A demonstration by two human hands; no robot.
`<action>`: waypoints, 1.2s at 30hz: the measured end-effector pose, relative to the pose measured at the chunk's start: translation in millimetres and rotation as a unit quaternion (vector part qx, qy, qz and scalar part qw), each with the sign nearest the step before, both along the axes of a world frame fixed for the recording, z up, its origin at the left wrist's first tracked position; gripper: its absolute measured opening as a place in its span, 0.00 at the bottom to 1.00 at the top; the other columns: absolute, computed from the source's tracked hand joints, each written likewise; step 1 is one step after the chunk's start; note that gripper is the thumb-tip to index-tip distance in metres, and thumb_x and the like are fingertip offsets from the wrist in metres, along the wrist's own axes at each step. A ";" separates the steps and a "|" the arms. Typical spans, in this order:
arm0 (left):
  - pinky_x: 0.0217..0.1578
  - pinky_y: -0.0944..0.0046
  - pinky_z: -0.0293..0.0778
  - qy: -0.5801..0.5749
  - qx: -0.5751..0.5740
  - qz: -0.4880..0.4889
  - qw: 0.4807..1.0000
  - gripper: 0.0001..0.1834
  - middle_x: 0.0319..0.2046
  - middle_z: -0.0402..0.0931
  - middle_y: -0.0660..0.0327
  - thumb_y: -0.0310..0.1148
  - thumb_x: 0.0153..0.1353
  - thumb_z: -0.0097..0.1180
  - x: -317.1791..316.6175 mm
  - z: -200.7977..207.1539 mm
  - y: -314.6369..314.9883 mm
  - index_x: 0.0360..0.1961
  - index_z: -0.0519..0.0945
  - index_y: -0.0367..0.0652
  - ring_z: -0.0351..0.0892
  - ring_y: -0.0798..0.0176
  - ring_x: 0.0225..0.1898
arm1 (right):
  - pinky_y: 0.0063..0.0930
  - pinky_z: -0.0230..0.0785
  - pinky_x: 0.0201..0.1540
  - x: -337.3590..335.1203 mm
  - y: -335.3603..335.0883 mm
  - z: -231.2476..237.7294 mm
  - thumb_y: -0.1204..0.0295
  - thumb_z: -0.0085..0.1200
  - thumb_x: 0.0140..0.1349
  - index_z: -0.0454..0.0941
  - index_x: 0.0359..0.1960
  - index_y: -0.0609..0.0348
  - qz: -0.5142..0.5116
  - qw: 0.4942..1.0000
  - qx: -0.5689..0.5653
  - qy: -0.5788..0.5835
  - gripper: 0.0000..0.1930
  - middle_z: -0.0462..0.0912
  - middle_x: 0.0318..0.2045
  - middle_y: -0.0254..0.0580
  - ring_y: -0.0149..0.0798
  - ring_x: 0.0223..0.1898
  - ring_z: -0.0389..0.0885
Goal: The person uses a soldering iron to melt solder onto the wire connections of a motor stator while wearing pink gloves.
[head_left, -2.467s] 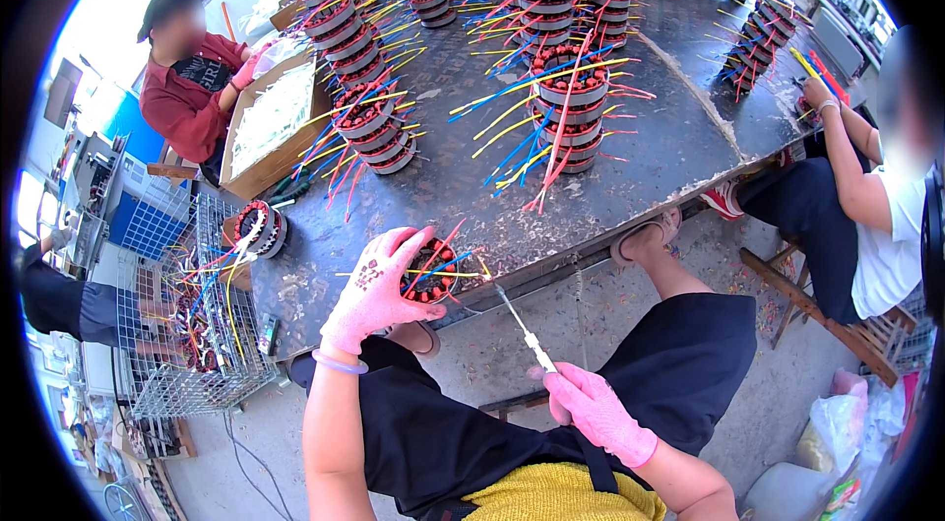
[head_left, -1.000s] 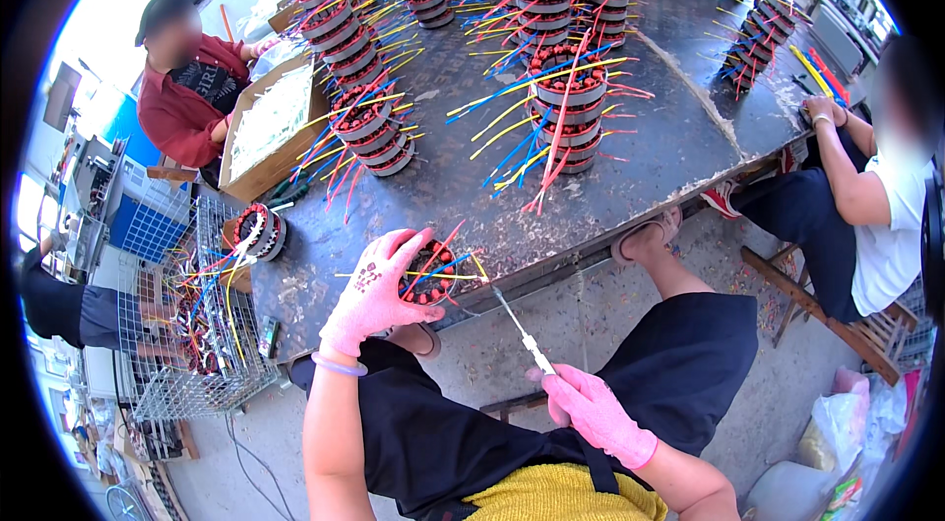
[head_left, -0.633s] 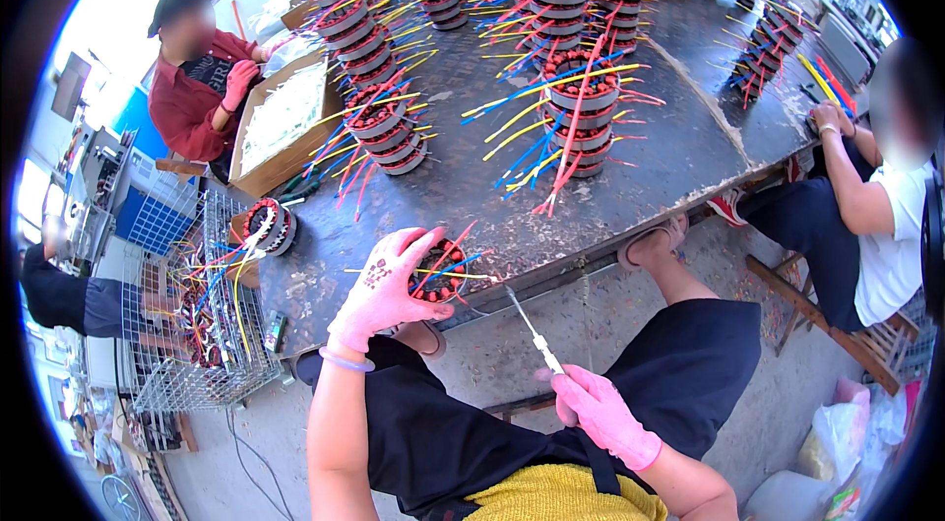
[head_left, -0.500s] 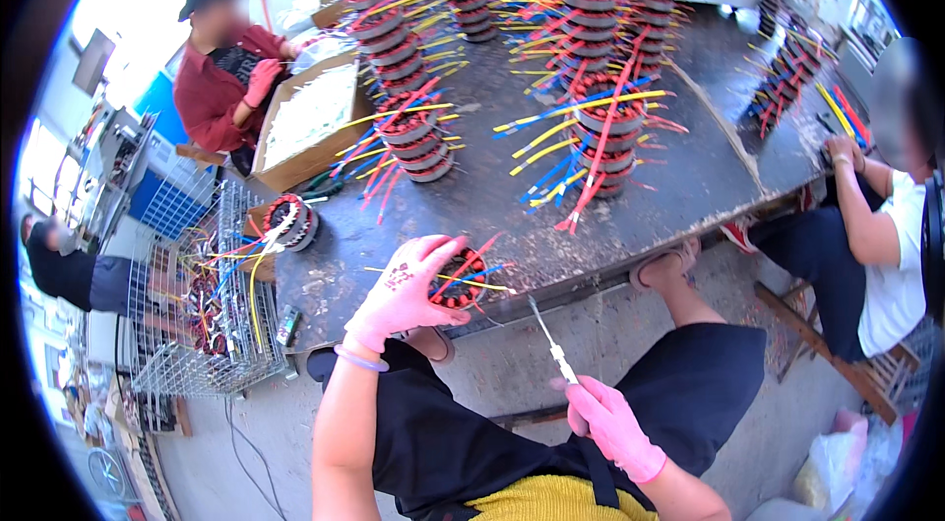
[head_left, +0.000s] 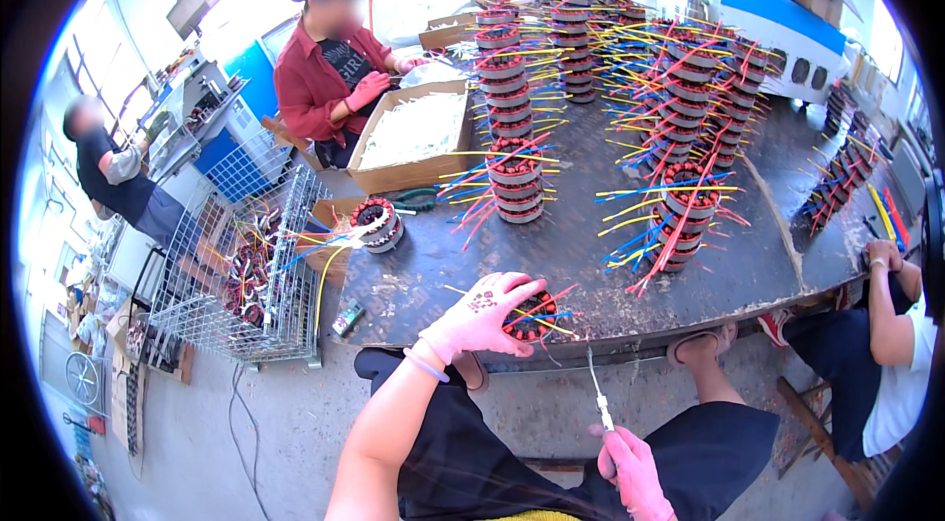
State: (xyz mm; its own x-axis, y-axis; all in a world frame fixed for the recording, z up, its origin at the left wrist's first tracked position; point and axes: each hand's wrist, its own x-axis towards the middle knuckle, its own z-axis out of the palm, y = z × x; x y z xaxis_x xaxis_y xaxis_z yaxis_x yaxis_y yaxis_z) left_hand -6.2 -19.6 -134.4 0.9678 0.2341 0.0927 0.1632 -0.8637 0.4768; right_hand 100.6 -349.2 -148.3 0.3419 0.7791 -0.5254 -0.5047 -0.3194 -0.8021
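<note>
My left hand (head_left: 480, 316), in a pink glove, is closed around a small stator (head_left: 533, 320) with red, yellow and blue wires sticking out. It holds the stator at the near edge of the dark table. My right hand (head_left: 633, 470), also gloved in pink, grips a thin-shafted tool (head_left: 598, 390) with a white collar, its handle mostly covered by the fingers. The tool's tip points up toward the table edge, apart from the stator. Another stator (head_left: 377, 225) with white lacing lies farther left on the table.
Tall stator stacks (head_left: 517, 184) with loose wires crowd the dark table (head_left: 581, 255). A cardboard box (head_left: 411, 166) of white pieces is at its far left. A wire basket (head_left: 234, 280) stands left, holding wired parts. One person (head_left: 335, 78) sits across; another (head_left: 891, 324) sits at right.
The whole view has shifted, so the table and stacks appear lower and farther right. Both hands keep their grips on the stator and the tool, with little other movement.
</note>
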 end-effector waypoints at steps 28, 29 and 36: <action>0.64 0.49 0.63 0.021 -0.032 0.059 0.998 0.65 0.60 0.68 0.49 0.40 0.28 0.81 11.7 -7.2 -9.1 0.71 0.59 0.37 0.67 0.43 0.62 | 0.21 0.51 0.25 -9.3 -3.2 -30.6 0.58 0.44 0.76 0.77 0.57 0.56 0.010 0.999 0.040 -0.015 0.19 0.64 0.19 0.26 0.23 0.21 0.59; 0.65 0.49 0.63 0.023 -0.027 0.053 0.998 0.67 0.59 0.68 0.49 0.39 0.28 0.80 11.2 -8.9 -6.6 0.72 0.57 0.37 0.67 0.43 0.61 | 0.21 0.51 0.25 -8.2 -2.2 -27.0 0.58 0.44 0.76 0.77 0.57 0.56 0.013 0.999 0.033 -0.011 0.19 0.64 0.19 0.26 0.23 0.21 0.59; 0.62 0.50 0.66 -0.002 0.067 0.049 0.997 0.57 0.56 0.72 0.45 0.48 0.31 0.78 7.5 -0.9 -9.0 0.65 0.68 0.33 0.71 0.41 0.59 | 0.19 0.55 0.27 -5.8 2.1 -17.3 0.58 0.45 0.76 0.78 0.57 0.57 0.023 0.999 0.015 -0.017 0.19 0.69 0.21 0.25 0.22 0.23 0.63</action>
